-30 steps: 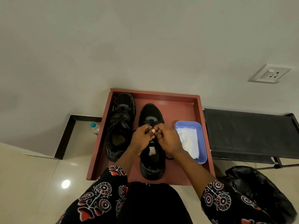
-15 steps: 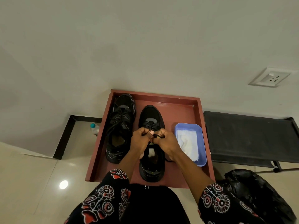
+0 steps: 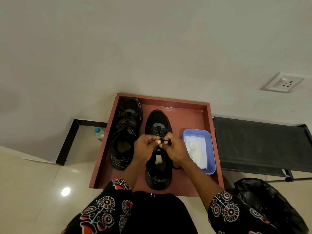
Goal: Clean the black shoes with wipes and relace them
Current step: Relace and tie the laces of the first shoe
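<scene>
My left hand [image 3: 146, 147] and right hand [image 3: 175, 149] meet knuckle to knuckle, fingers curled, each pinching the black lace [image 3: 166, 141]. They hover over the right shoe [image 3: 158, 125], which stands in the red tray [image 3: 189, 115] beside the left shoe [image 3: 126, 125].

both hands, left hand [image 3: 146, 148] and right hand [image 3: 175, 150], are pinching black lace [image 3: 166, 141] over right black mesh shoe [image 3: 158, 124] sitting in red-brown wooden tray [image 3: 190, 115].

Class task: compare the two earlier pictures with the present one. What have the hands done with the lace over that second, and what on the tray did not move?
Both the left hand and the right hand kept pinching the black lace over the right shoe, and their fingers curled tighter around it. Nothing was let go. The left shoe, the blue tub of wipes and the red tray stayed put.
</scene>
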